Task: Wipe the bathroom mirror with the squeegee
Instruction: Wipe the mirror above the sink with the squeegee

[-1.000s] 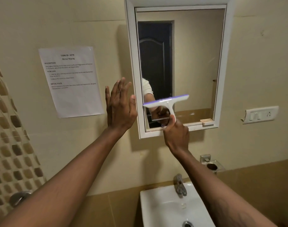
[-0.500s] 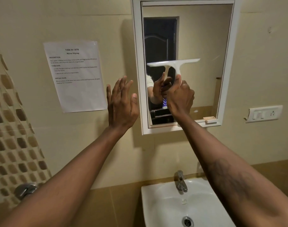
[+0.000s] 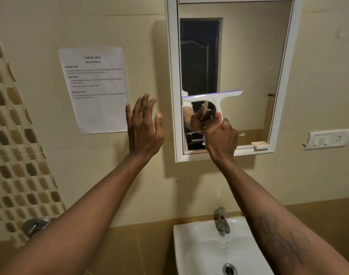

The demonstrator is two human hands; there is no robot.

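Low in the frame sits the white washbasin with its tap. Above it, your right hand clenches the handle of the white squeegee, whose purple-edged blade lies level against the mirror at center right, across the lower half of the glass. Your left hand is raised at center, fingers spread, holding nothing, beside the mirror's white frame.
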